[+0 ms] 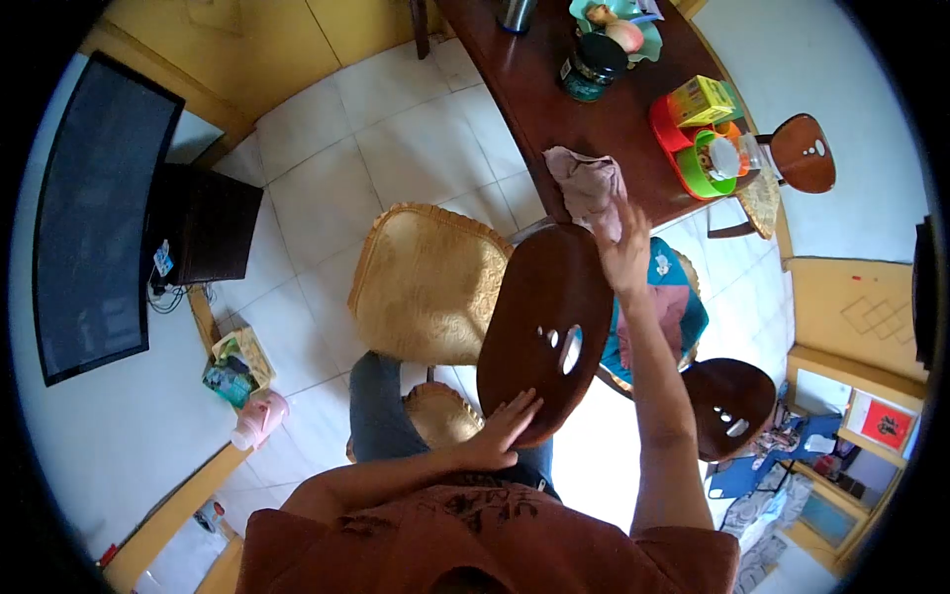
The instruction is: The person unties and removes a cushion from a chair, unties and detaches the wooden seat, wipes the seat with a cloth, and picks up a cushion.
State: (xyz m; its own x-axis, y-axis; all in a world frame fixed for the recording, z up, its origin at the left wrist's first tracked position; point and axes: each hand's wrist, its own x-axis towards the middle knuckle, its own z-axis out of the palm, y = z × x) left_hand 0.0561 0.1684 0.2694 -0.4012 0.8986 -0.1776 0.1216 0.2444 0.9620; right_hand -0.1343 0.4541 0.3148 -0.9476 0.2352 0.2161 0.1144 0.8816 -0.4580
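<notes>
A dark brown wooden chair back [505, 327] with oval cut-outs stands close in front of me. My left hand [503, 436] lies on its lower edge, fingers stretched out over the wood and gripping nothing. The chair's gold, frilled seat cover [430, 282] spreads to the left. My right hand [625, 259] reaches past the chair back to the table corner and has hold of a crumpled pinkish-grey cloth [589, 185] between thumb and fingers. Part of that cloth lies on the dark wooden table [524, 99] and part hangs at its edge.
On the table stand a dark jar [592, 67], a pale green fruit dish [648, 42], a red and green divided container [708, 173] and a yellow box [701, 100]. Another chair back [730, 406] is at my right. A television [99, 218] stands at the left wall.
</notes>
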